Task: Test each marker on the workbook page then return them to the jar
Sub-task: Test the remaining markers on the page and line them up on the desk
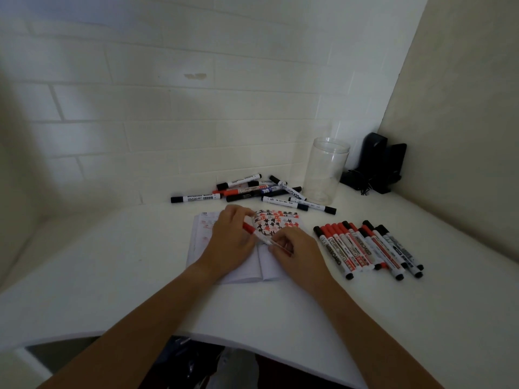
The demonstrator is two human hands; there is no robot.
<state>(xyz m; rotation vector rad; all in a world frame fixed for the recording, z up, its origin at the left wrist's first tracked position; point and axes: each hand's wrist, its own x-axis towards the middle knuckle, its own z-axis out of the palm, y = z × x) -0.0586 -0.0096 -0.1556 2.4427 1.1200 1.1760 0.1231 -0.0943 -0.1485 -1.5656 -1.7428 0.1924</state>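
An open workbook (247, 272) lies in the middle of the white table, its right page covered with red and black marks. Over it both hands hold one red-capped marker (259, 237). My left hand (231, 238) grips the red cap end. My right hand (297, 249) pinches the white barrel end. A clear empty jar (327, 168) stands upright at the back right. A loose pile of markers (261, 189) lies behind the workbook. A neat row of several red and black markers (368, 248) lies to the right of it.
A black device with cables (375, 168) stands in the corner behind the jar. White brick wall runs along the back, a plain wall on the right. The table's front edge (252, 346) curves just above my lap.
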